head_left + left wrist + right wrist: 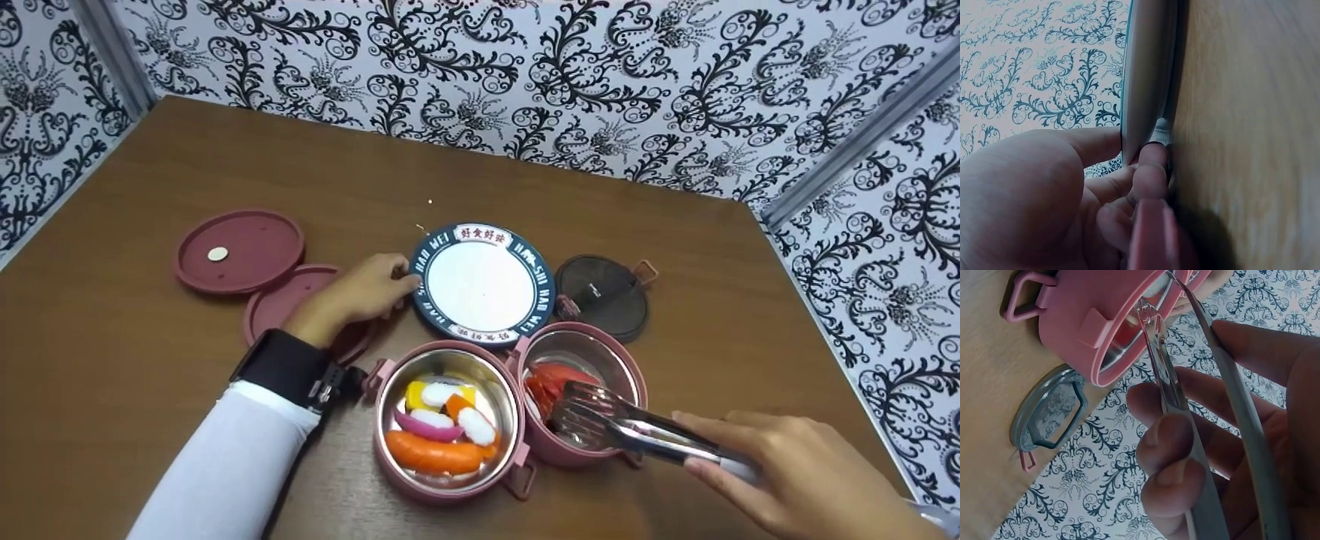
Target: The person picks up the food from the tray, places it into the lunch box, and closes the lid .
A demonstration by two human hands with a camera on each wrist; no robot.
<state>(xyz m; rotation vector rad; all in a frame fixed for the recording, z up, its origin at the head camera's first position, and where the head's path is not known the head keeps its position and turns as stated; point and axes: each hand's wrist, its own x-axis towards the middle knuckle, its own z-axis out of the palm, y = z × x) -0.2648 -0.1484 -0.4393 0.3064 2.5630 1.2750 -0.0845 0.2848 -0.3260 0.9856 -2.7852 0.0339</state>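
Note:
My left hand (pixel 367 289) pinches the left rim of a white round plate (pixel 484 289) with a dark blue lettered border, thumb over the edge and fingers beneath it in the left wrist view. In my right hand (pixel 795 465) are metal tongs (pixel 660 439), their slotted ends lowered into the right pink container (pixel 551 444). Red food (pixel 547 381) lies inside there, right at the tong tips. Beside it, the left pink container (pixel 405 480) holds an orange sausage (pixel 431 452), a purple-and-white piece (pixel 427 424) and several yellow, orange and white pieces.
Two dark pink lids overlap at the left, the farther lid (pixel 262 240) bearing a small pale disc (pixel 217 254). A dark round lid (pixel 604 300) with a pink clasp lies right of the plate. Patterned walls (pixel 480 82) border the wooden table (pixel 337 172).

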